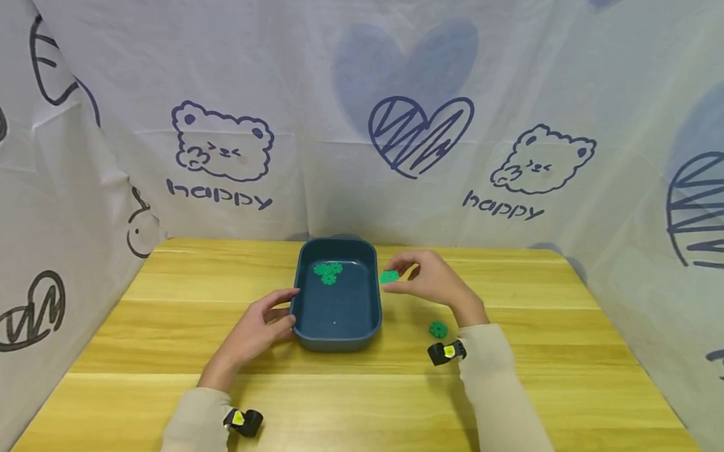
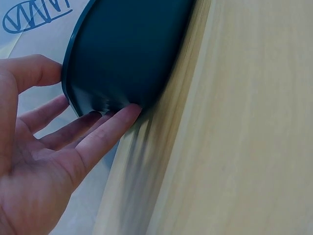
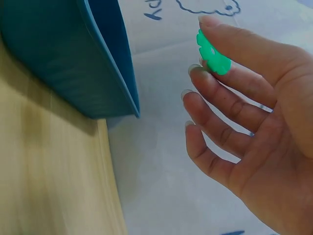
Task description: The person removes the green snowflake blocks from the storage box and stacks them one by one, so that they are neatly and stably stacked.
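Table (image 1: pixel 356 405) is plain wood-grain, with a dark blue bin (image 1: pixel 336 345) sitting upright on it, roughly mid-table. Left hand (image 1: pixel 261 327) is at the bin's left side, fingers spread fairly wide and touching the outside wall, so I'd guess it's just steadying the thing. Right hand (image 1: pixel 429 277) has thumb and forefinger pinched narrow, other fingers loosely bent. Looks to me like the step in hand is popping pieces into the bin one by one. There's a small overlapping cluster of green pieces (image 1: pixel 329 271) lying toward the far end inside; can't get a sure count. The pinched green piece (image 3: pixel 220 63) is just outside the right rim, so imo the next move calls for a short shift left over the rim, then letting go. One loose green piece (image 1: pixel 438 330) lies on the wood right of the bin, probably next up.
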The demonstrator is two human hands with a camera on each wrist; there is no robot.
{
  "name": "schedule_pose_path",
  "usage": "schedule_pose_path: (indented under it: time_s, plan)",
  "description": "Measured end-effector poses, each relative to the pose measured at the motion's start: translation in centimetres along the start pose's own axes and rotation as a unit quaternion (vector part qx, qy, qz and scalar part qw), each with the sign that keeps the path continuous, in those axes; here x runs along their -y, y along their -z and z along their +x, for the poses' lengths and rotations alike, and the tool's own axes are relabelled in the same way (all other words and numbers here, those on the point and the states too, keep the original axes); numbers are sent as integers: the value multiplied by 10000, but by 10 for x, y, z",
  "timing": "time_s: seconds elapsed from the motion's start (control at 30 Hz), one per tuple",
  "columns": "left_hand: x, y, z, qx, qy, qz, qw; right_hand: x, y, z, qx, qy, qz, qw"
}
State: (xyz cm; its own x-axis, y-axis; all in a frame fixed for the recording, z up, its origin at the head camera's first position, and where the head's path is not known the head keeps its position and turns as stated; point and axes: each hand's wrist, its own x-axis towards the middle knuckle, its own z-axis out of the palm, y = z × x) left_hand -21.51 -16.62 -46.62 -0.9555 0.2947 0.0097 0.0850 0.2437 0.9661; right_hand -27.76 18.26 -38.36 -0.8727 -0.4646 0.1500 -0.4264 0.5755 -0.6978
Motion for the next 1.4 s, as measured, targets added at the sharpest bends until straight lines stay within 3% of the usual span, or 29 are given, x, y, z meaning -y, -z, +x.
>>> schedule_pose_path:
  time_s: [0.5,0.9,1.4]
  plan:
    - [-2,0,1,27,-17,-118,9999,-19,17,-39,-362,-118,-99,9992]
    - [-2,1,0,18,26,-130,9999,-50,23,-71,-477,-207,-315,9982]
    - [1,2,3,23,93,-186,9998,-66,19,-86,-487,-296,-747,9956]
